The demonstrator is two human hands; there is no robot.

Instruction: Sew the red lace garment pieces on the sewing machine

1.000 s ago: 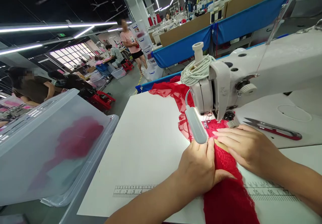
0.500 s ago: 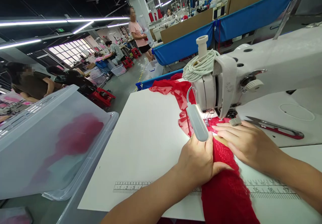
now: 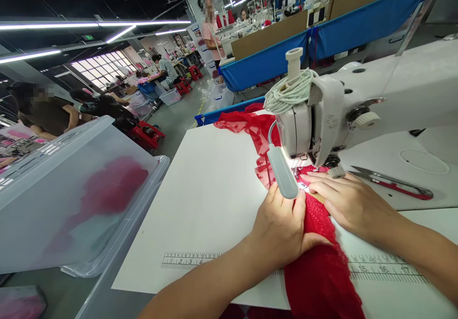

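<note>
A strip of red lace-edged fabric [image 3: 318, 281] runs from the table's front edge up under the needle area of a white sewing machine [image 3: 404, 90]. My left hand [image 3: 281, 226] grips its left side, thumb lying across the fabric and fingertips partly behind a small grey lamp [image 3: 283, 172]. Flat beside the needle, my right hand [image 3: 354, 202] has its fingers stretched over the fabric's right edge. The lamp and machine head partly hide the stitching spot. Sheer red fabric [image 3: 263, 137] lies bunched behind the needle.
Red-handled thread snips [image 3: 397, 183] lie right of my right hand. A ruler scale [image 3: 189, 260] is marked along the white table [image 3: 171, 214]. To the left stands a translucent plastic bin [image 3: 71, 214] with red cloth inside. Several people sit or stand farther off.
The front part of the red fabric has shifted slightly forward and left. Both hands stay nearly in place. The view has tilted a little, and the standing person in the background has moved right.
</note>
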